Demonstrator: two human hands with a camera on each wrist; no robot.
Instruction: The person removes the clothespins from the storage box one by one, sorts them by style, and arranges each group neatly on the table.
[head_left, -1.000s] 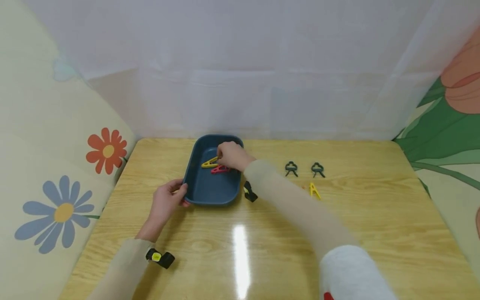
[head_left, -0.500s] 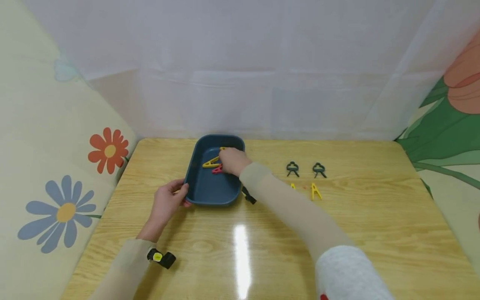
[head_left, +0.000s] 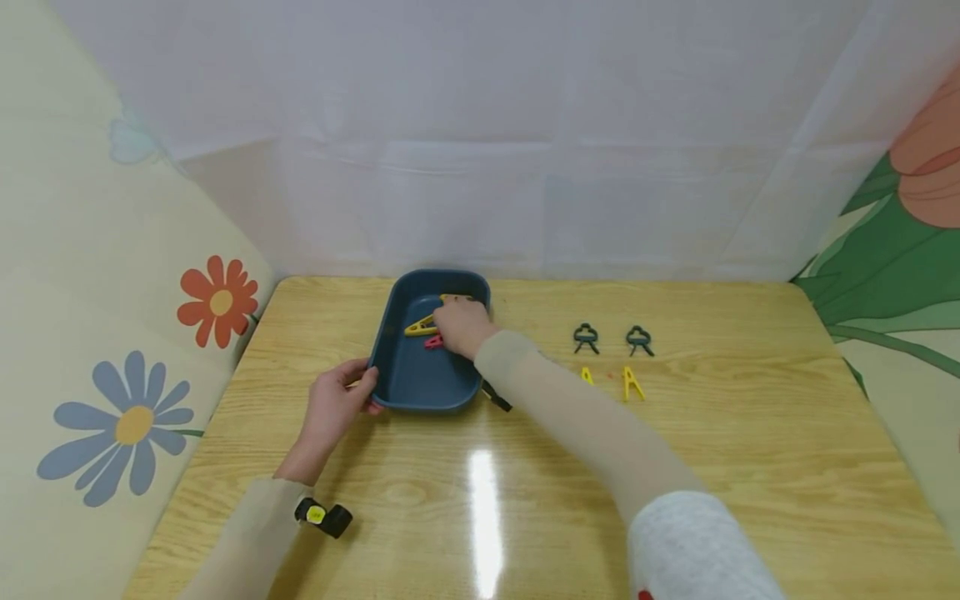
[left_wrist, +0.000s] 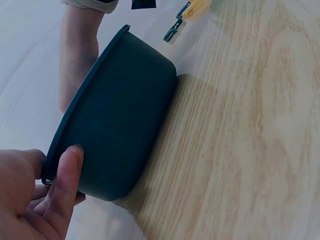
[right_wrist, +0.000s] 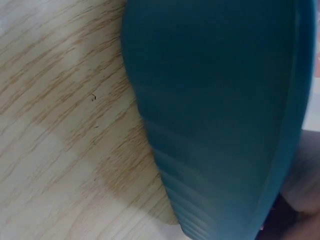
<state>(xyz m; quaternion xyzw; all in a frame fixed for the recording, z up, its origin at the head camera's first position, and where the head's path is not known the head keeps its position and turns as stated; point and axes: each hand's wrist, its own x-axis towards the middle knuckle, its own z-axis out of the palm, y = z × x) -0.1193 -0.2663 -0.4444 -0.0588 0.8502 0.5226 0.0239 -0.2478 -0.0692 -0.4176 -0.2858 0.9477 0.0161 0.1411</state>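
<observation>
My left hand (head_left: pixel 337 396) grips the near left corner of a dark blue tray (head_left: pixel 427 392), thumb and fingers at its rim. The left wrist view shows that hand (left_wrist: pixel 40 195) from the side, pinching the rim of the tray (left_wrist: pixel 120 120). My right hand (head_left: pixel 462 323) reaches over the right wall into the tray, among the clips. A yellow clip (head_left: pixel 418 327) and a red clip (head_left: pixel 433 342) show at its left; a bit of yellow shows past the knuckles. Its fingertips are hidden, and the tray wall (right_wrist: pixel 215 100) blocks most of the right wrist view.
On the wooden table (head_left: pixel 405 492), right of the tray, lie two dark clips (head_left: pixel 586 337) with two yellow clips (head_left: pixel 632 383) nearer me, one partly behind my sleeve. A white cloth (head_left: pixel 480 167) hangs along the back edge, with flower-printed sheets (head_left: pixel 135 425) at the sides.
My right hand has sunk lower into the tray and shifted slightly, covering more of the red clip. Its forearm has uncovered a second yellow clip on the table. The left hand stays put.
</observation>
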